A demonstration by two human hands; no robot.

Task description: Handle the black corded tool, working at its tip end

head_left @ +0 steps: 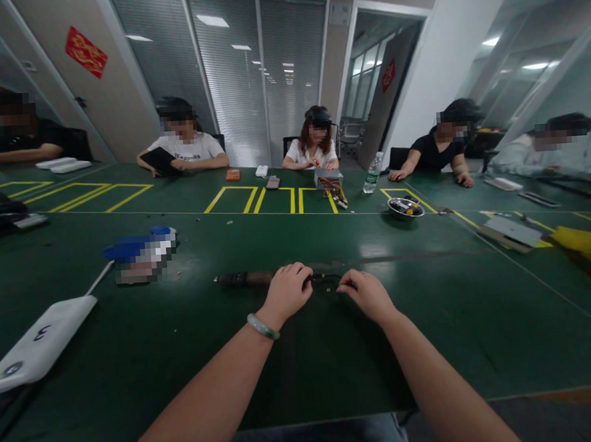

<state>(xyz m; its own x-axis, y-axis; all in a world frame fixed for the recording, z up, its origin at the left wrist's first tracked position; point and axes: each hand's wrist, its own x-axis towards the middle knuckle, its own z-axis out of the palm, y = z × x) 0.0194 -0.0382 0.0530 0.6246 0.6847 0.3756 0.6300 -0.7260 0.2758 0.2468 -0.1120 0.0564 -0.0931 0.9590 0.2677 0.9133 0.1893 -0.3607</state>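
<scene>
"Grips doing what?"

"Left grip (290, 291) closes over the end of a slim black-and-brown cylindrical handle (243, 279) on the dark green surface (433, 346)."

"Right grip?"

"Right grip (367, 295), fingers curled, sits just beside a thin black wire (326, 279); whether it holds the wire, I cannot tell."

HIDDEN: dark tool (243, 279) ran under left hand (288, 292) | BLURRED: blue-and-white object (142, 256) was pixelated | TOO SMALL: bits at right hand (367, 295) went unreadable | CUT OFF: both forearms (206, 400) left frame
</scene>
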